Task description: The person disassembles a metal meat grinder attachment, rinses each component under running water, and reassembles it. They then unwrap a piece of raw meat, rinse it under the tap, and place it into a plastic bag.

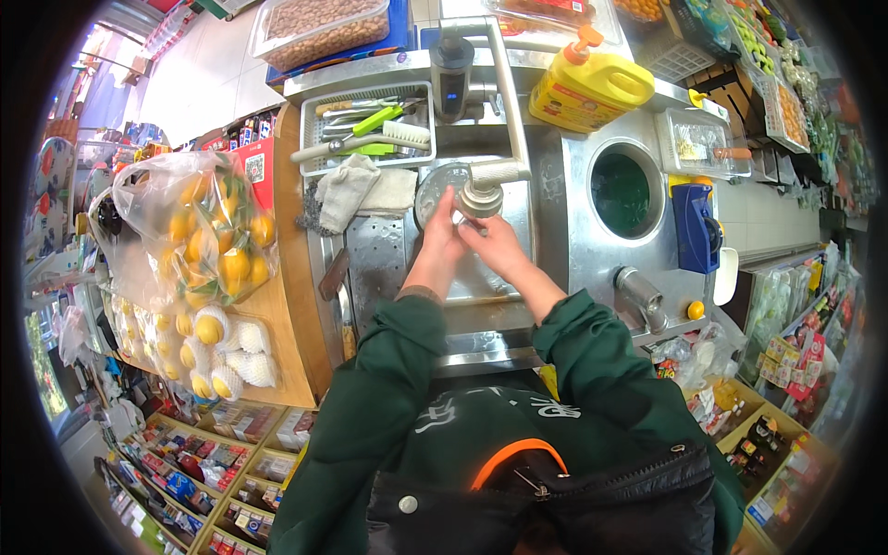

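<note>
My left hand (442, 234) and my right hand (498, 248) are close together under the spout end (481, 200) of a metal faucet (511, 97). Their fingertips meet below it, partly hidden by the spout. A small whitish patch shows between the fingers; I cannot tell whether it is water or an object. Just beyond my left hand, a round clear or metal dish (431, 189) lies in the stainless steel sink (551, 236). Folded pale cloths (364, 194) rest on the ledge left of the dish.
A white basket (305, 132) of knives, peelers and a brush stands behind the cloths. Right of the faucet is a yellow pump jug (590, 87), then a round drain opening (619, 191) and a blue tape dispenser (694, 229). Bagged oranges (232, 257) sit on a wooden counter (295, 333) at left.
</note>
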The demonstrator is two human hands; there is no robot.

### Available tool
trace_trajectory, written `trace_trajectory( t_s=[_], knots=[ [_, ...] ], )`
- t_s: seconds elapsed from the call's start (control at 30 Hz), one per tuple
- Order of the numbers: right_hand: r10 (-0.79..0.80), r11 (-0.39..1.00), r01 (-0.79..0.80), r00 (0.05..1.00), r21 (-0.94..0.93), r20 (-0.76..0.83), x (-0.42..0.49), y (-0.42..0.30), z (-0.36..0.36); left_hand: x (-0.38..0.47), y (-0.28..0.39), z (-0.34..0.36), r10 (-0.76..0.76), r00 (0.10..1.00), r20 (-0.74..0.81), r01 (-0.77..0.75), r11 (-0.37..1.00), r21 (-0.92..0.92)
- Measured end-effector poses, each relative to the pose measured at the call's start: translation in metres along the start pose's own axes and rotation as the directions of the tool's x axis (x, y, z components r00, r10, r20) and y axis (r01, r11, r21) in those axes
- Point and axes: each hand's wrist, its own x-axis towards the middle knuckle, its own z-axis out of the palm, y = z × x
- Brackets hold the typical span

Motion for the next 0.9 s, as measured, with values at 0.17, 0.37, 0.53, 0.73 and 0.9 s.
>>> trace_trajectory(
  t_s=[0.17,0.37,0.53,0.73,0.9],
  knots=[
    [0.181,0.951,-0.187,0.982,0.246,0.048,0.020,-0.006,0.004,0.000,0.010,0.002,-0.060,0.992,-0.113,0.061,0.998,-0.001],
    [0.141,0.857,-0.188,0.981,0.480,0.134,0.011,0.001,-0.004,-0.018,0.024,0.004,-0.051,0.990,-0.131,0.072,0.984,0.164],
    [0.201,0.736,-0.198,0.977,0.647,0.071,0.009,-0.002,-0.009,-0.038,0.024,0.000,-0.004,1.000,0.029,-0.001,0.986,0.165],
    [0.247,0.724,-0.293,0.955,0.625,0.162,0.004,-0.015,-0.014,-0.043,0.024,-0.007,0.253,0.957,0.141,-0.270,0.955,0.119],
    [0.397,0.624,-0.410,0.899,0.665,0.181,0.006,-0.023,-0.006,-0.044,0.019,-0.004,0.364,0.893,0.266,-0.419,0.887,0.193]
  ],
)
